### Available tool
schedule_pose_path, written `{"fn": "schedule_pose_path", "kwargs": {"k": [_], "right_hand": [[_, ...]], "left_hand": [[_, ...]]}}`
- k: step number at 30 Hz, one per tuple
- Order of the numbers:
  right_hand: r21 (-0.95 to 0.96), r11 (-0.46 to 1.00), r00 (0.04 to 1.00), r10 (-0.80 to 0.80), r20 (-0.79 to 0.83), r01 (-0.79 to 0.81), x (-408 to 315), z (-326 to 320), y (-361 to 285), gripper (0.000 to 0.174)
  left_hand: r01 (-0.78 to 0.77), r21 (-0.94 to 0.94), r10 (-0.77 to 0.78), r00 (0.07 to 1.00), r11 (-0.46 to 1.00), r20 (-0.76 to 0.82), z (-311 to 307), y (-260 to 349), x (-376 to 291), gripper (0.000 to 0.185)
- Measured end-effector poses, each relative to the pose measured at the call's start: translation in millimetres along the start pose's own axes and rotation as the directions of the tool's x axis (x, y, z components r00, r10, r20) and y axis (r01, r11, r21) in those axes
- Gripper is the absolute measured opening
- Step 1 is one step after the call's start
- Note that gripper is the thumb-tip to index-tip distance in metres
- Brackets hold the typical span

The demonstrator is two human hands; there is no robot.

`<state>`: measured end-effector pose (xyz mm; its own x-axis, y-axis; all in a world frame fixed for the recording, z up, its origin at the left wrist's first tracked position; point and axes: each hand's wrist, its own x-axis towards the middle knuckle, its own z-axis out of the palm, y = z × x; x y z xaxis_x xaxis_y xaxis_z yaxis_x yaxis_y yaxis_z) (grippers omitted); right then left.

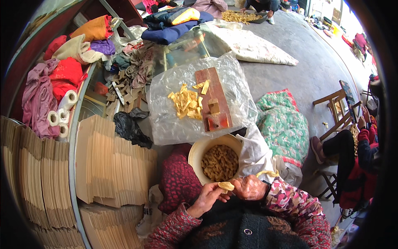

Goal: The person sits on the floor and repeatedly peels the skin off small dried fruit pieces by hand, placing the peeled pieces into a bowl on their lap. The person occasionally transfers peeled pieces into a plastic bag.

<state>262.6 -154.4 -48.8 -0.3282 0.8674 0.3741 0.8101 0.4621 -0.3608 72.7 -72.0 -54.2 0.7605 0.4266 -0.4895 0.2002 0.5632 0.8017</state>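
Note:
My left hand (207, 198) pinches a pale yellow dried piece (226, 186) between thumb and fingers. Against that piece's right end, my right hand (250, 187) is curled; a long pale strip (268, 173) sticks out behind it by the wrist. Whether the right fingers grip the piece too is hidden. Both hands are over the near rim of a cream bucket (194, 155), which holds many brown dried pieces (219, 162). Beyond it, a reddish wooden board (214, 90) with a small wooden block (213, 106) lies on clear plastic sheeting (168, 130), beside a heap of yellow strips (186, 102).
Stacked flat cardboard (105, 162) stands at left, near a black plastic bag (130, 129). A green patterned quilted cloth (281, 121) lies right of the bucket. Another person (342, 155) sits at right by a wooden stool (335, 109); one more crouches at the top.

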Motion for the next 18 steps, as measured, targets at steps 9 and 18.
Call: {"fn": "schedule_pose_path", "kwargs": {"k": [9, 18], "right_hand": [[-0.002, 1.000, 0.998, -0.020, 0.052, 0.020, -4, 3, 12, 0.021], [0.448, 0.865, 0.952, 0.097, 0.290, -0.225, -3, -27, 21, 0.037]], "left_hand": [[-0.003, -0.164, -0.005, 0.999, 0.987, -0.043, 5, -4, -1, 0.020], [-0.096, 0.082, 0.085, 0.988, 0.992, 0.129, -10, 25, -15, 0.023]]}}
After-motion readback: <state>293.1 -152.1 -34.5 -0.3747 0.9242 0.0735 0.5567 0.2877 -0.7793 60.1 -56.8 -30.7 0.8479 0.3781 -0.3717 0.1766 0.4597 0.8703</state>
